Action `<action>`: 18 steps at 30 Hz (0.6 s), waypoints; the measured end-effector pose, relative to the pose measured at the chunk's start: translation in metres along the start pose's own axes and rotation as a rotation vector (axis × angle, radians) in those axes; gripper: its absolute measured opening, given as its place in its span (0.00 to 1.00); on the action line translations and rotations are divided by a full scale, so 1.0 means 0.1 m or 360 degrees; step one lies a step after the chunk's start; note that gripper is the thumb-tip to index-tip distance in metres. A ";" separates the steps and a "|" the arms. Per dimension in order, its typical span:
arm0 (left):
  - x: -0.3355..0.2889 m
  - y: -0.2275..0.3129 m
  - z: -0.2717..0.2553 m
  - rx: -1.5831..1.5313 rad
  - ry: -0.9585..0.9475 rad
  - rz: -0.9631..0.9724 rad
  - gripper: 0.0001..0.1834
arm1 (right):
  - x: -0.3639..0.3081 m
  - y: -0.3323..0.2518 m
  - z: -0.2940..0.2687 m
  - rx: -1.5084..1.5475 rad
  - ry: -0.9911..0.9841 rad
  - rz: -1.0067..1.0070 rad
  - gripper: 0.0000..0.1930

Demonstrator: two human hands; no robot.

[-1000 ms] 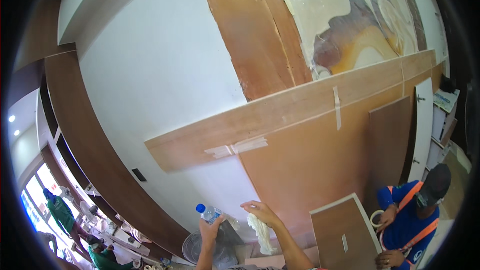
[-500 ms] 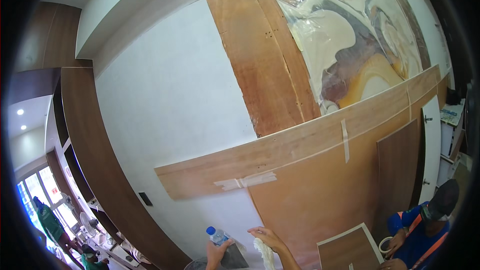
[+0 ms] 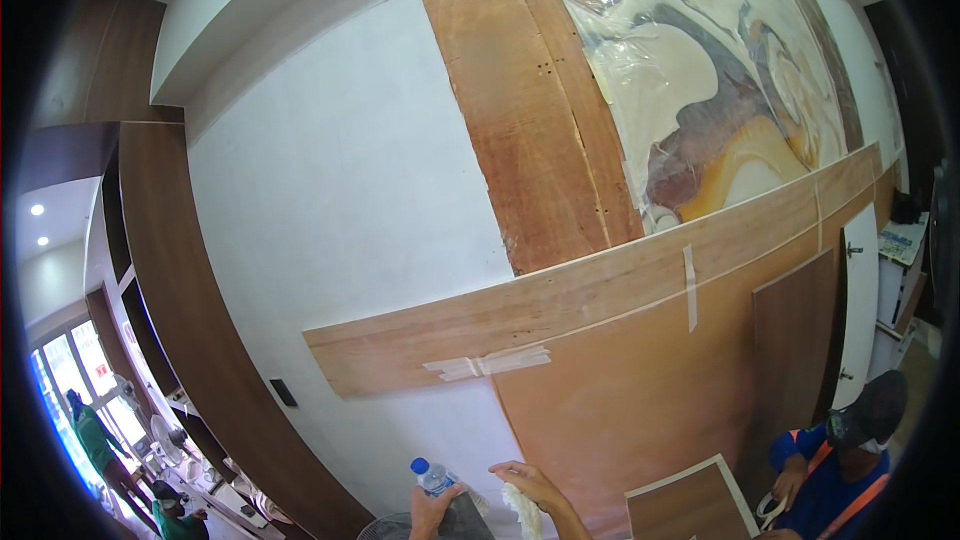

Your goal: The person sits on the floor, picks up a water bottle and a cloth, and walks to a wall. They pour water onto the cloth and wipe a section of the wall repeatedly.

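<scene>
At the bottom centre, my left hand is wrapped round a clear plastic bottle with a blue cap, held upright. Just to its right is my right hand, its fingers pointing left toward the bottle without touching it. A white crumpled cloth hangs from under this hand, apparently gripped against the palm. Something grey lies behind and below the bottle; its kind is unclear. Both forearms are partly cut off by the lower edge.
A long plywood strip is taped across the wall ahead. A co-worker at lower right handles a roll of tape beside a brown board. More panels lean at right. Two people are at far left.
My view has shifted slightly. Both hands keep nearly the same pose, with bottle and cloth. The co-worker's roll of tape has tilted, and their head is lower in view.
</scene>
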State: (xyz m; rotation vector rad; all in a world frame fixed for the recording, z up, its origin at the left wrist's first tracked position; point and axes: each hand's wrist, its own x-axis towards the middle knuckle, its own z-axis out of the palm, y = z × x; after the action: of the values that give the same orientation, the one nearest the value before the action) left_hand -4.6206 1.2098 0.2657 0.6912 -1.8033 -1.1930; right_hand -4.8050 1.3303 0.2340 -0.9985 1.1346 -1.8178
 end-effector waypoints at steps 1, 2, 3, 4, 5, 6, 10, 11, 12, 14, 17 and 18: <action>0.00 -0.02 0.00 -0.0001 -0.0008 -0.0016 0.20 | 0.00 0.01 0.00 -0.0001 0.0001 0.0000 0.15; 0.01 -0.05 0.00 0.0007 -0.0007 -0.0022 0.21 | 0.00 0.03 0.00 -0.0002 0.0002 -0.0001 0.15; 0.03 -0.06 0.00 0.0020 0.0002 -0.0031 0.21 | 0.00 0.04 0.00 -0.0003 0.0005 -0.0002 0.15; 0.03 -0.10 0.00 0.0037 0.0021 -0.0037 0.22 | -0.01 0.03 0.01 -0.0017 -0.0002 0.0000 0.15; 0.04 -0.14 0.01 0.0054 0.0045 -0.0043 0.23 | -0.03 0.01 0.01 -0.0032 -0.0008 0.0002 0.16; 0.05 -0.18 0.00 0.0086 0.0071 -0.0045 0.24 | -0.04 -0.01 0.02 -0.0046 -0.0014 0.0003 0.16; 0.11 -0.35 -0.02 0.0131 0.0117 -0.0046 0.27 | -0.07 -0.02 0.01 -0.0074 -0.0021 0.0042 0.17; 0.13 -0.39 -0.03 0.0098 0.0088 -0.0045 0.28 | -0.05 0.02 -0.03 -0.0086 -0.0035 0.0080 0.17; 0.14 -0.44 -0.04 0.0066 0.0060 -0.0045 0.28 | -0.04 0.05 -0.05 -0.0098 -0.0050 0.0118 0.17; 0.13 -0.30 0.01 0.0036 -0.0029 -0.0089 0.28 | -0.05 0.04 -0.09 -0.0111 -0.0028 0.0080 0.18; 0.09 -0.28 0.03 0.0008 -0.0047 -0.0108 0.27 | -0.06 0.06 -0.10 -0.0133 -0.0023 0.0032 0.19; 0.08 -0.31 0.03 0.0001 -0.0035 -0.0106 0.27 | -0.07 0.07 -0.10 -0.0141 -0.0025 0.0017 0.19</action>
State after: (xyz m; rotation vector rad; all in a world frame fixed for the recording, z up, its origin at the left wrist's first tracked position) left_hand -4.6271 1.1921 0.2400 0.7461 -1.8110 -1.2483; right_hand -4.8095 1.3374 0.2232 -1.0538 1.2174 -1.7616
